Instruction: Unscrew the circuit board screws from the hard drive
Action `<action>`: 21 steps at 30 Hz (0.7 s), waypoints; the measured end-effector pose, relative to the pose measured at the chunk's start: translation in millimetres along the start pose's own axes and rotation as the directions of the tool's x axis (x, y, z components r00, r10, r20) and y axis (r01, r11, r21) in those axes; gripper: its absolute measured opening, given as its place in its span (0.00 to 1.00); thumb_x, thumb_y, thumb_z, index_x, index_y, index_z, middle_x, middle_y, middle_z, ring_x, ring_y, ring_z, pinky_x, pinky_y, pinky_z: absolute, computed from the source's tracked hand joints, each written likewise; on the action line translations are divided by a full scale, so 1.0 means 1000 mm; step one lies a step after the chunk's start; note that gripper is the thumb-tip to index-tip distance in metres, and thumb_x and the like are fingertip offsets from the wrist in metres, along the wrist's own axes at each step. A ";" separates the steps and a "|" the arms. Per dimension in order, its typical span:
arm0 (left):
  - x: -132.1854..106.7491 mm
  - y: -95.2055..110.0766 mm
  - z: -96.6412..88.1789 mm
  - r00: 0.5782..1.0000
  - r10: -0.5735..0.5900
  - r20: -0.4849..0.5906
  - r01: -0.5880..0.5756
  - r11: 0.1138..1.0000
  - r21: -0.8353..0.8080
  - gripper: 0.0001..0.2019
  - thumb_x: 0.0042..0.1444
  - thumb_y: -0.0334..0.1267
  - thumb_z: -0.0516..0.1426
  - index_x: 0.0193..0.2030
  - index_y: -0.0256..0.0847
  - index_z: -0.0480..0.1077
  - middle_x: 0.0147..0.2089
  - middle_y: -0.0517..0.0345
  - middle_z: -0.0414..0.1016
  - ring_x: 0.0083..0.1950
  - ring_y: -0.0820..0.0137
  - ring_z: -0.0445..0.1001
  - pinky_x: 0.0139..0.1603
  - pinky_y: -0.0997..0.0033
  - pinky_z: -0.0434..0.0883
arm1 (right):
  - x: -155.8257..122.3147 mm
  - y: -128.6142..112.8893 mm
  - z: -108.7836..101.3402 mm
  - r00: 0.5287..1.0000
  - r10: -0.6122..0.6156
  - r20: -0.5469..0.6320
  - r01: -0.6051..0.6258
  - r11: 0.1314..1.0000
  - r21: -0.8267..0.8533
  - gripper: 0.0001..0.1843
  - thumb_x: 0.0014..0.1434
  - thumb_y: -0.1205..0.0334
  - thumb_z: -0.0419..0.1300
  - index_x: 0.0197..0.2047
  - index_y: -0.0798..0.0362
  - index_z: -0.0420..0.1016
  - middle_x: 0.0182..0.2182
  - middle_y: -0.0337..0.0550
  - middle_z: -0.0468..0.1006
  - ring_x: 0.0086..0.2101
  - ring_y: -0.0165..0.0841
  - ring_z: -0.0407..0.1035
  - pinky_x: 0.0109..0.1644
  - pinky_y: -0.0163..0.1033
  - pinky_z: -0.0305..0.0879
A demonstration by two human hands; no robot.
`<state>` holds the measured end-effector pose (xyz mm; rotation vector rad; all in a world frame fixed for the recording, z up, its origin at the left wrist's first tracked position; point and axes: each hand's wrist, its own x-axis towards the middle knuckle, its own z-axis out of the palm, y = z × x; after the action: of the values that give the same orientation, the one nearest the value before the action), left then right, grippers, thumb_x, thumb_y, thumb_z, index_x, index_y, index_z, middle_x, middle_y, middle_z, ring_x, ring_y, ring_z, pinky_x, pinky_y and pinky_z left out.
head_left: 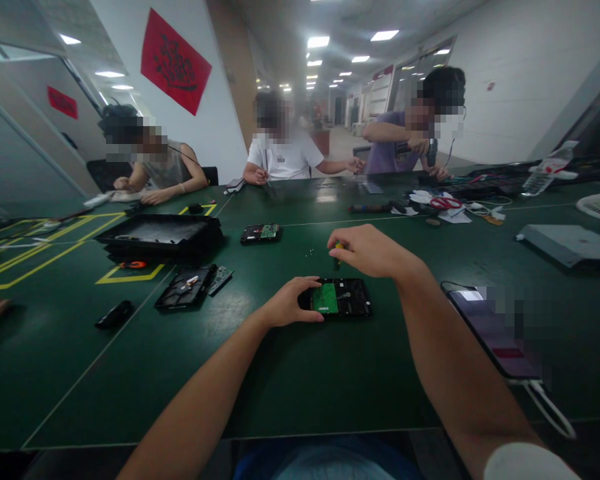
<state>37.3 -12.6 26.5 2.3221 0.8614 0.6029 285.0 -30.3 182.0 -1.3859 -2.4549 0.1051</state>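
A hard drive (353,300) with a green circuit board lies flat on the dark green table in front of me. My left hand (296,301) grips its left end, thumb on the near edge and fingers on the far edge. Above the drive's far edge, my right hand (370,250) is closed around a short screwdriver (337,261) with a yellow and dark handle. The screwdriver's tip is too small to make out. Several tiny screws (309,253) lie on the table left of my right hand. A second hard drive (261,233) rests farther back.
Black stacked trays (160,230), an opened drive case (186,288) and a loose circuit board (221,281) lie to the left. A phone (495,333) with a white cable and a grey box (570,243) are on the right. Several people sit across the table.
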 end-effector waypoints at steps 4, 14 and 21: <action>0.000 -0.002 0.001 1.000 -0.023 0.008 0.023 0.999 -0.025 0.42 0.45 0.53 0.74 0.67 0.51 0.68 0.72 0.48 0.65 0.73 0.50 0.63 0.73 0.45 0.61 | 0.005 0.002 0.005 1.000 0.010 -0.019 -0.011 1.000 -0.019 0.08 0.65 0.58 0.62 0.37 0.53 0.79 0.36 0.44 0.83 0.36 0.34 0.74 0.39 0.37 0.59; -0.001 -0.004 0.003 1.000 -0.005 -0.010 0.005 1.000 0.008 0.41 0.47 0.56 0.72 0.66 0.49 0.67 0.71 0.48 0.66 0.72 0.51 0.64 0.73 0.46 0.62 | 0.013 -0.003 0.010 0.998 0.064 -0.011 -0.063 0.993 0.104 0.12 0.70 0.57 0.57 0.40 0.53 0.79 0.34 0.43 0.84 0.35 0.34 0.77 0.39 0.36 0.62; -0.001 -0.005 0.004 1.000 0.018 -0.017 -0.018 1.000 0.011 0.41 0.47 0.54 0.72 0.67 0.49 0.67 0.71 0.48 0.66 0.72 0.50 0.64 0.73 0.46 0.62 | 0.004 0.005 -0.001 0.993 0.067 0.099 -0.085 0.977 0.194 0.12 0.69 0.64 0.56 0.51 0.53 0.78 0.34 0.40 0.84 0.29 0.30 0.77 0.40 0.35 0.65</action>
<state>37.1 -11.6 19.7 2.3400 0.8550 0.6280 287.3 -24.8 182.5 -1.4158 -2.3877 0.4279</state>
